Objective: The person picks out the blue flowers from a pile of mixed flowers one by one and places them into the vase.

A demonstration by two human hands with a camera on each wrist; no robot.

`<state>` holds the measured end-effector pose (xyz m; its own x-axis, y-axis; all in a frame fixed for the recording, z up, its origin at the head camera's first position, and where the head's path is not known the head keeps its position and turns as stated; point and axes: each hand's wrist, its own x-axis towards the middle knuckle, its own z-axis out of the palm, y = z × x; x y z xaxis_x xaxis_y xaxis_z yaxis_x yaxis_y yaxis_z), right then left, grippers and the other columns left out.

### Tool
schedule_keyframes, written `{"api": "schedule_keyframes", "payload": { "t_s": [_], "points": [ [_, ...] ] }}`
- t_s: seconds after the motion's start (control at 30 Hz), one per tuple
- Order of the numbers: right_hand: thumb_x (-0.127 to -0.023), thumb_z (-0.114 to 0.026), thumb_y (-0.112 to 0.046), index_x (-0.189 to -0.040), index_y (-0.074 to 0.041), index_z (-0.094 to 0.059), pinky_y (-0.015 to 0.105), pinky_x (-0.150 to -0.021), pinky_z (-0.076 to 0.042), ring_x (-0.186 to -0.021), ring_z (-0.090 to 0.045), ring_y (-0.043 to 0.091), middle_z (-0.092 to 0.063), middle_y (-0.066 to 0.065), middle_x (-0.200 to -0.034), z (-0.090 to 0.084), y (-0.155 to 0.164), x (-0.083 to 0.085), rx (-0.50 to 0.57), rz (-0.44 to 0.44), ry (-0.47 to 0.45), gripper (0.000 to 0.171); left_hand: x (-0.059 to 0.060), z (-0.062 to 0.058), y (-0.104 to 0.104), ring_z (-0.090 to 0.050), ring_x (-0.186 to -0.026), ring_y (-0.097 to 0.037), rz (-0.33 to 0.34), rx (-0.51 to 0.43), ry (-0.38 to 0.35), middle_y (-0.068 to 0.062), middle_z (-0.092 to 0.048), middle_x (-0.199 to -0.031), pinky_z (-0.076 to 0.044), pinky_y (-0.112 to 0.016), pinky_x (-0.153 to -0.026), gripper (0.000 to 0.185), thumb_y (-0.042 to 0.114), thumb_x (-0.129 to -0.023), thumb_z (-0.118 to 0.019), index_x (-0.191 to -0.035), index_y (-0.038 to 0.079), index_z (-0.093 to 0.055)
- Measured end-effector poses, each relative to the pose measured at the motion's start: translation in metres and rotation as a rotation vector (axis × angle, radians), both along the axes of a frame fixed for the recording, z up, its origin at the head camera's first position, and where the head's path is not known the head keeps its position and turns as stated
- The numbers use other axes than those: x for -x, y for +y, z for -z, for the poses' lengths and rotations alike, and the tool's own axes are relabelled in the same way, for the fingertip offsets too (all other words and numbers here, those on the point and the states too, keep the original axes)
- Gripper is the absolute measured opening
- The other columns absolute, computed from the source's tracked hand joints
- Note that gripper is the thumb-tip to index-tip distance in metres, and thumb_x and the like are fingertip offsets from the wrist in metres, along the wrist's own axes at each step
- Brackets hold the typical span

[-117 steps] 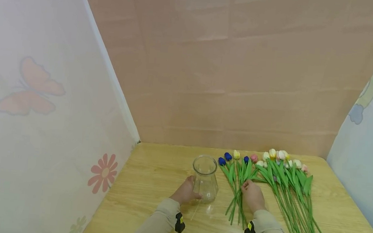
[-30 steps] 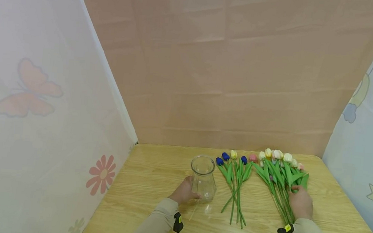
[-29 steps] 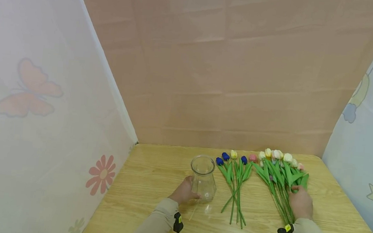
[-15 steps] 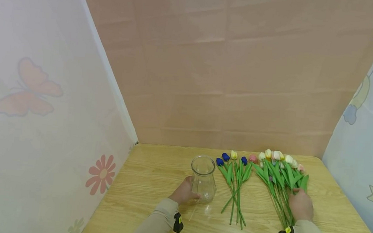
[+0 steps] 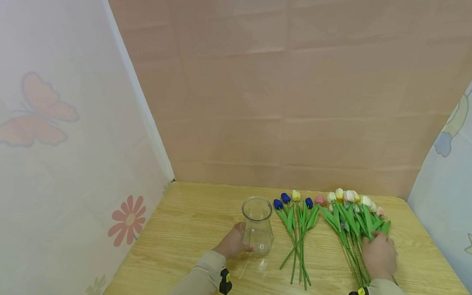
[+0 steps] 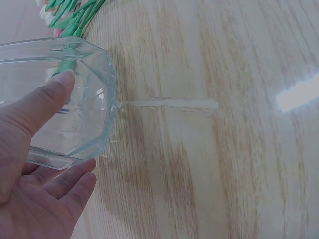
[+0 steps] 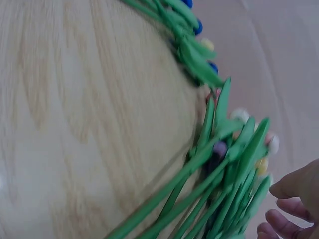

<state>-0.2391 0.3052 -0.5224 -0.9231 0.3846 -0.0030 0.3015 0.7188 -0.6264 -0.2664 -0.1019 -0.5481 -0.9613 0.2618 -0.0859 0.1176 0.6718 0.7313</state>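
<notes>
A clear glass vase (image 5: 257, 224) stands upright on the wooden table (image 5: 196, 219). My left hand (image 5: 236, 242) grips its lower left side; in the left wrist view the thumb lies on the vase (image 6: 75, 74) and the fingers (image 6: 65, 184) cup its base. To the vase's right lies a small bunch of tulips (image 5: 298, 232) with blue, yellow and pink heads. Further right lies a large bunch of pale tulips (image 5: 349, 218). My right hand (image 5: 378, 251) rests on its leaves and stems. The right wrist view shows loosely curled fingertips (image 7: 291, 209) beside the green leaves (image 7: 224, 199), holding nothing.
A white cloth wall with a butterfly and flower print (image 5: 52, 126) closes the left side. A pale blue printed panel (image 5: 460, 186) closes the right, and a peach wall stands behind the table.
My right hand left the small bunch, went right to the large bunch, and has now crept slightly forward onto its leaves. The left hand and the vase have stayed in place.
</notes>
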Motion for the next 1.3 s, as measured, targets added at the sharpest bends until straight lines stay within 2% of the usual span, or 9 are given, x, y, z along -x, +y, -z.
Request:
{"api": "schedule_keyframes", "payload": {
  "t_s": [0.17, 0.4, 0.67, 0.77, 0.9, 0.97, 1.13, 1.2, 1.3],
  "points": [
    [-0.099, -0.050, -0.015, -0.129, 0.009, -0.044, 0.044, -0.057, -0.047, -0.089, -0.056, 0.044, -0.050, 0.031, -0.111, -0.007, -0.031, 0.009, -0.077, -0.070, 0.107, 0.038, 0.001, 0.000, 0.001, -0.043, -0.130, -0.044, -0.002, -0.025, 0.004, -0.029, -0.036, -0.145, -0.040, -0.054, -0.105, 0.088, 0.023, -0.077, -0.083, -0.142, -0.008, -0.032],
    [-0.099, -0.049, -0.012, -0.124, 0.007, -0.049, 0.036, -0.053, -0.048, -0.079, -0.061, 0.032, -0.055, 0.028, -0.109, -0.003, -0.085, 0.012, -0.041, -0.224, 0.130, 0.032, -0.001, -0.003, 0.002, -0.044, -0.130, -0.042, -0.004, -0.018, -0.001, -0.027, -0.038, -0.144, -0.041, -0.053, -0.106, 0.088, 0.024, -0.077, -0.083, -0.142, -0.006, -0.032],
    [-0.100, -0.050, -0.013, -0.119, 0.008, -0.044, 0.032, -0.052, -0.043, -0.064, -0.055, 0.018, -0.061, 0.019, -0.091, 0.031, -0.125, 0.021, 0.103, -0.326, 0.015, 0.029, -0.003, -0.005, 0.001, -0.045, -0.128, -0.043, -0.003, -0.008, 0.004, -0.028, -0.037, -0.144, -0.041, -0.054, -0.104, 0.086, 0.023, -0.078, -0.082, -0.142, -0.007, -0.032],
    [-0.101, -0.049, -0.017, -0.118, 0.010, -0.041, 0.031, -0.049, -0.039, -0.054, -0.047, 0.015, -0.060, 0.019, -0.082, 0.040, -0.130, 0.022, 0.151, -0.350, -0.018, 0.033, -0.002, -0.003, 0.000, -0.045, -0.129, -0.043, -0.009, 0.001, 0.000, -0.028, -0.037, -0.145, -0.041, -0.054, -0.104, 0.088, 0.024, -0.078, -0.082, -0.142, -0.007, -0.032],
    [-0.102, -0.044, -0.026, -0.112, 0.008, -0.039, 0.029, -0.045, -0.032, -0.046, -0.031, 0.012, -0.046, 0.007, -0.061, 0.045, -0.131, 0.025, 0.216, -0.351, -0.080, 0.036, -0.001, 0.000, -0.001, -0.043, -0.131, -0.043, -0.007, 0.009, -0.003, -0.028, -0.035, -0.146, -0.040, -0.053, -0.106, 0.090, 0.027, -0.078, -0.082, -0.144, -0.007, -0.030],
    [-0.103, -0.042, -0.030, -0.111, 0.006, -0.040, 0.029, -0.047, -0.032, -0.047, -0.032, 0.013, -0.039, 0.001, -0.060, 0.046, -0.130, 0.028, 0.212, -0.337, -0.115, 0.037, -0.001, 0.001, -0.001, -0.042, -0.132, -0.043, -0.002, 0.006, -0.004, -0.028, -0.034, -0.147, -0.039, -0.053, -0.106, 0.091, 0.027, -0.078, -0.081, -0.144, -0.007, -0.029],
    [-0.102, -0.043, -0.027, -0.117, 0.013, -0.046, 0.030, -0.055, -0.039, -0.060, -0.045, 0.018, -0.056, 0.014, -0.077, 0.047, -0.126, 0.035, 0.157, -0.313, -0.135, 0.043, 0.000, 0.001, -0.001, -0.042, -0.132, -0.043, 0.004, 0.011, -0.002, -0.028, -0.035, -0.147, -0.040, -0.053, -0.107, 0.090, 0.028, -0.079, -0.081, -0.144, -0.007, -0.030],
    [-0.100, -0.047, -0.024, -0.116, 0.015, -0.051, 0.031, -0.055, -0.040, -0.059, -0.047, 0.018, -0.059, 0.016, -0.076, 0.048, -0.124, 0.038, 0.179, -0.300, -0.114, 0.042, 0.000, 0.001, -0.001, -0.042, -0.132, -0.043, 0.003, 0.014, -0.001, -0.028, -0.035, -0.146, -0.040, -0.053, -0.106, 0.089, 0.027, -0.079, -0.081, -0.143, -0.007, -0.030],
    [-0.097, -0.051, -0.021, -0.087, 0.007, -0.060, 0.028, -0.051, -0.038, -0.050, -0.043, 0.014, -0.054, 0.006, -0.058, 0.050, -0.121, 0.042, 0.228, -0.275, -0.077, 0.031, -0.001, 0.001, 0.000, -0.042, -0.132, -0.043, -0.001, 0.009, -0.007, -0.028, -0.035, -0.147, -0.040, -0.053, -0.106, 0.089, 0.027, -0.079, -0.081, -0.143, -0.007, -0.030]
  ]
}}
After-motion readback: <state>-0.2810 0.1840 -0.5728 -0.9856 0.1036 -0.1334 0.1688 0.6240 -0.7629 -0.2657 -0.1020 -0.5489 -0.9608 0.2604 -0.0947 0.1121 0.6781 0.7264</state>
